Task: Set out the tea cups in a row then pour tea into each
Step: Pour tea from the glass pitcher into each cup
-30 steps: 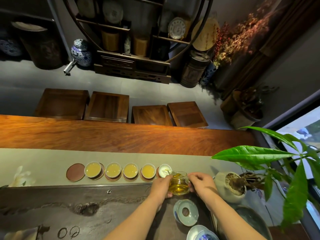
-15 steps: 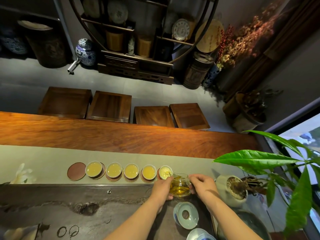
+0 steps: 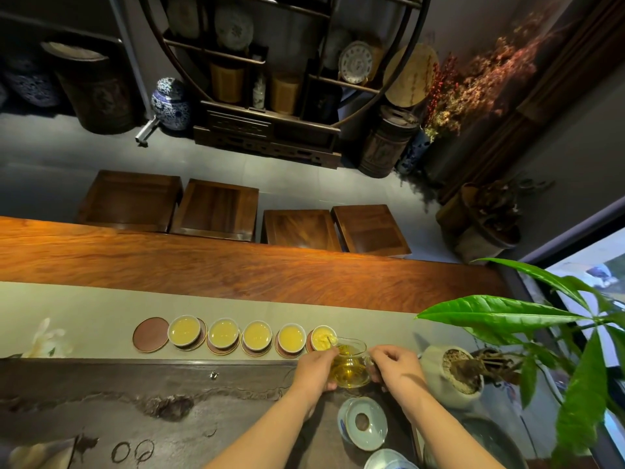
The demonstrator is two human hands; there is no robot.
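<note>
Right now a glass pitcher (image 3: 350, 365) of golden tea sits tipped in the lower middle of the frame, its spout over the rightmost tea cup (image 3: 323, 337), and a thin stream runs into that cup. The left hand (image 3: 314, 367) wraps the pitcher's left side, fingers closed on the glass; the right hand (image 3: 395, 367) pinches the handle on the other side.

Five cups stand in a row on the pale green runner (image 3: 84, 309), running leftward from the pitcher: the four others (image 3: 291, 336) (image 3: 257, 334) (image 3: 223, 332) (image 3: 184, 330) each hold yellow tea and sit on round brown coasters. At the row's left end lies one bare coaster (image 3: 150, 334), touching the next one.

Just below the hands, on the dark stone tea tray (image 3: 101, 401), rests a pale blue lidded gaiwan (image 3: 363, 423). To the right stands a cream pot (image 3: 451, 377) with a green-leafed plant (image 3: 507, 313). Beyond the runner stretches the red wooden table (image 3: 203, 262), then four wooden stools (image 3: 216, 208) along the floor, and a round display shelf (image 3: 270, 79) at the top.
</note>
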